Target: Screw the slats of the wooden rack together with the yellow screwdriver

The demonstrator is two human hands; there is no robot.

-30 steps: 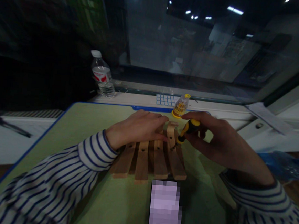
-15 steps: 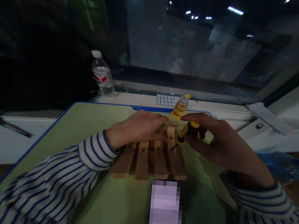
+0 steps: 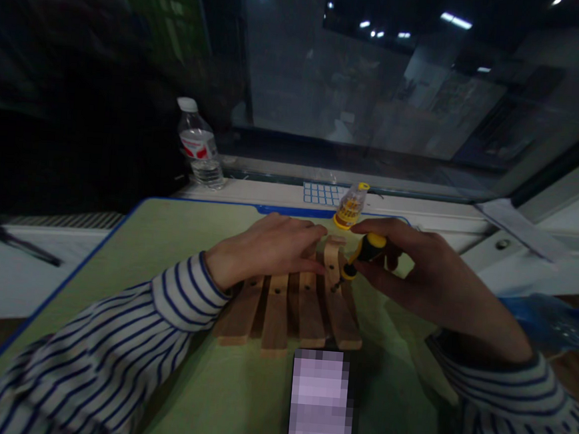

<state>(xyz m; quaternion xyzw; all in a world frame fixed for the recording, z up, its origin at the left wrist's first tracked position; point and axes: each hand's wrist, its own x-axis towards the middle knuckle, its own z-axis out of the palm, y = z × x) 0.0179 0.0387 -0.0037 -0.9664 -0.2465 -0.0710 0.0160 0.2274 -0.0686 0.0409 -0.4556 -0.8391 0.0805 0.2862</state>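
Note:
A wooden slatted rack (image 3: 292, 311) lies on the green mat (image 3: 181, 255). My left hand (image 3: 267, 245) rests flat on the far ends of its slats, fingers stretched out and pressing down. My right hand (image 3: 416, 267) is closed round a small yellow-and-black screwdriver (image 3: 361, 253). The screwdriver's tip touches the rightmost slat (image 3: 339, 311) near its far end. Both arms wear blue-and-white striped sleeves.
A yellow-capped clear bit holder (image 3: 350, 206) stands at the mat's far edge. A water bottle (image 3: 199, 144) stands on the white sill to the left, beside a dark window. A blurred patch (image 3: 322, 403) covers the near middle. Blue plastic (image 3: 547, 317) lies at right.
My right hand has shifted its fingers slightly on the screwdriver handle, which has tilted a little. The left hand and the rack have stayed still.

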